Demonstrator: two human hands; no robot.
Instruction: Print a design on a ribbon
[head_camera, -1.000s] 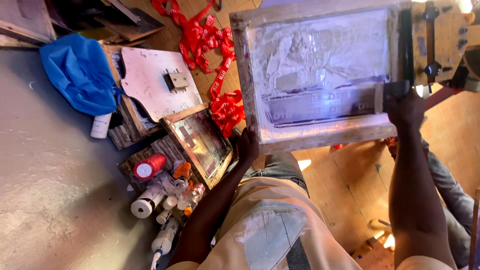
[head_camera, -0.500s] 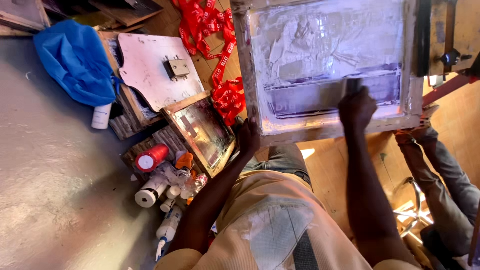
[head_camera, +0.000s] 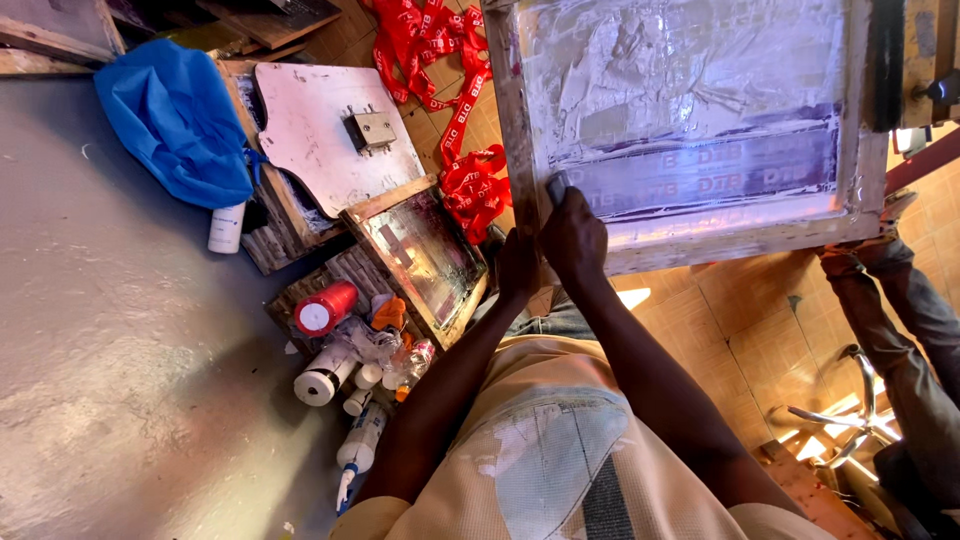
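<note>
1. Since the earlier frame our right hand (head_camera: 572, 240) has slid from the right side of the wooden printing screen (head_camera: 690, 130) to its left edge.
2. Its fingers are closed around a dark squeegee (head_camera: 556, 187) resting on the mesh.
3. Our left hand (head_camera: 517, 268) grips the frame's near left corner, fingers wrapped over the wood.
4. Red ribbons (head_camera: 470, 185) lie just beside the screen.

shirt (head_camera: 560, 450): pale cream-yellow, short-sleeved | chest patch at 6 o'clock: whitish-grey paint smear with a dark vertical stripe below it | arms: bare from sleeve to wrist | left hand (head_camera: 517, 265) and right hand (head_camera: 573, 240): bare, no gloves | trousers at centre: grey-blue denim
</note>
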